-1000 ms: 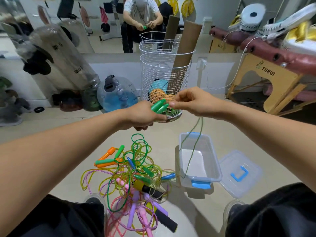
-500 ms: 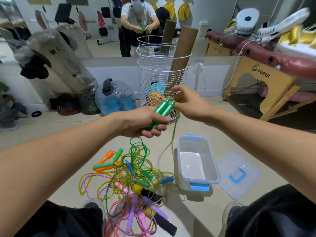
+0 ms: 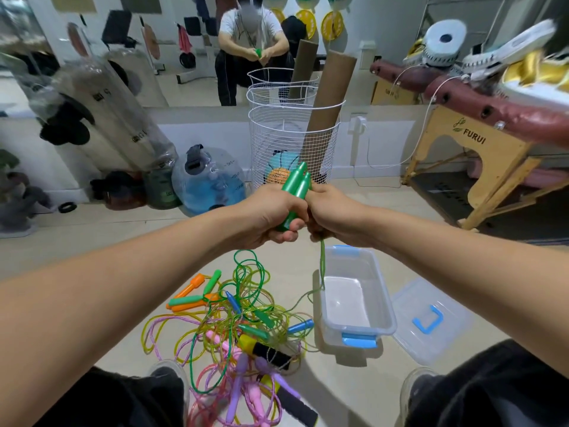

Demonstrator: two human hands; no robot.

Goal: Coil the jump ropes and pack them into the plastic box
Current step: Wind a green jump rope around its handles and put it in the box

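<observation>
Both hands meet in mid-air above the floor. Left hand (image 3: pixel 271 215) has its grip clamped round two green handles (image 3: pixel 294 192), held side by side with their tips pointing up and away. Right hand (image 3: pixel 331 211) presses against the left from the other side, fingers curled in at the handles; exactly what its grip is closed on is hidden behind the left hand, though a green cord (image 3: pixel 322 266) drops straight down from beneath it.

Nearest the camera, between dark trouser legs (image 3: pixel 498 392), lies a tangle of ropes (image 3: pixel 234 328) on the floor (image 3: pixel 92 235): pink and purple ones closest, a yellow-and-black handle (image 3: pixel 264 349) in the middle, then green, blue and orange handles (image 3: pixel 187 291) at the far left edge. The green cord trails down into this pile, passing the near left wall of the box (image 3: pixel 381 285).

The box sits open on the floor just right of the pile, clear plastic with blue latches, nothing but its white bottom showing inside. Its lid (image 3: pixel 431 322) lies flat beside it on the right, blue handle up.

Beyond the hands stands a white wire basket (image 3: pixel 292 143) holding balls and a cardboard tube (image 3: pixel 331 90). Left of it are a blue water bag (image 3: pixel 209 180) and clear bags of gear; right of it is a wooden-legged table (image 3: pixel 480 149) with maroon padding. A mirror along the wall reflects the seated person.
</observation>
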